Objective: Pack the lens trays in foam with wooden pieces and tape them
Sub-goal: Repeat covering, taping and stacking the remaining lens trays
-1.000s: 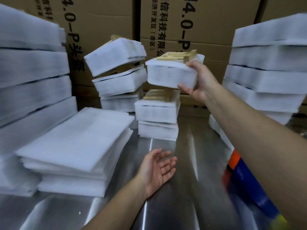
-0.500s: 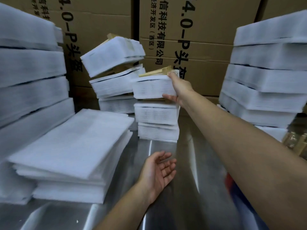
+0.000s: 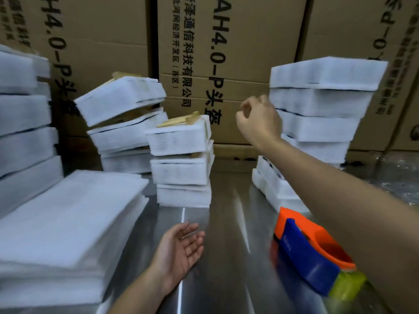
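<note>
The pile of loose foam sheets lies flat just left of the left hand, I think for easy reach. The stack of packed trays, a wooden piece on top, stands on the desk beyond the left hand and left of the right hand; the tape dispenser lies under the right forearm. Both hands are empty and apart, left relaxed palm-up, right loosely curled.

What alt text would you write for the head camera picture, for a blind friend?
A person's empty right hand hovers, fingers loosely curled, beside a stack of three foam-wrapped packs topped with wooden pieces, on a steel table. The left hand is held open, palm up; foam sheets are piled at left, an orange-and-blue tape dispenser at right.
</note>
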The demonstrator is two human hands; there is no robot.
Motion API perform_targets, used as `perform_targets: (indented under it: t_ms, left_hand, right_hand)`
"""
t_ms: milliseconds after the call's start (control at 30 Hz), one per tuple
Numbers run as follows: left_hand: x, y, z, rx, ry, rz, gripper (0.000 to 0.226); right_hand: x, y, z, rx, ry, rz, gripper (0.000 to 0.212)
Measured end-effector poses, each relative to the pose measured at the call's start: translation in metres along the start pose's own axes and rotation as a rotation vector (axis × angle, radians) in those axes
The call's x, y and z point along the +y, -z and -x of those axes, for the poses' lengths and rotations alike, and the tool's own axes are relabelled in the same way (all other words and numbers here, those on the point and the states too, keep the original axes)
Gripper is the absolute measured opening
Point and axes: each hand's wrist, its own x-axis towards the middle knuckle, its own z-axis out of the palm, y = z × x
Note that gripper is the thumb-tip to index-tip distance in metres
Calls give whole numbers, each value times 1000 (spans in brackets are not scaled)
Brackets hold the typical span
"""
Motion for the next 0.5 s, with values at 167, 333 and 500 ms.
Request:
perform_targets:
  t_ms: [167, 333, 500]
  left_hand:
    - [1, -1, 2, -10, 11, 21, 21]
    - [1, -4, 3, -1, 19, 28, 23]
    - [1, -4, 3, 11, 14, 15, 23]
  right_hand:
    - [36, 46, -20, 322, 151, 244, 46]
    - [61, 75, -49, 240, -194, 306, 78]
    - [68, 79, -52, 119, -259, 233, 69]
